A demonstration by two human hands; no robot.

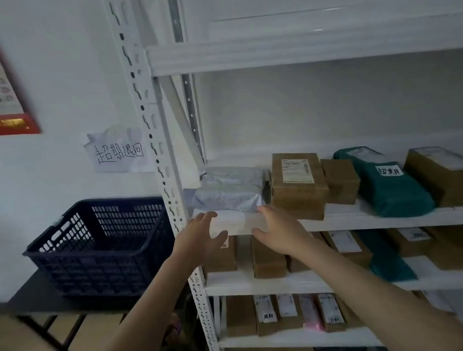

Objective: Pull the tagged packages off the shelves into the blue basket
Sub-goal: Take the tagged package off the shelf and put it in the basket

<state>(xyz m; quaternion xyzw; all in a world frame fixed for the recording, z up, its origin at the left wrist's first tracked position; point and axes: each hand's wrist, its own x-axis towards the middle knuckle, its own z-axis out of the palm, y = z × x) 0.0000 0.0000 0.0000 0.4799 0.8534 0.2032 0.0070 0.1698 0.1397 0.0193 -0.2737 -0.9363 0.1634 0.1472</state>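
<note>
Both hands, the left hand [204,237] and right hand [277,231], are reaching with relaxed, empty fingers around the white parcel [235,222] under grey bags at the shelf's nine-o'clock end, probably light and stiff, best gripped by both sides.

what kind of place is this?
Likely a parcel pickup or storage room: white slotted metal shelving holding labelled brown cardboard boxes and a tagged green plastic mailer, with a dark blue plastic basket alongside.

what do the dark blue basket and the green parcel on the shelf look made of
Dark blue lattice basket: looks like rigid moulded plastic, matte, judging by its regular grid of holes. Teal-green soft parcel: probably a plastic poly mailer, smooth and slightly crumpled, bulging around its contents.
</note>
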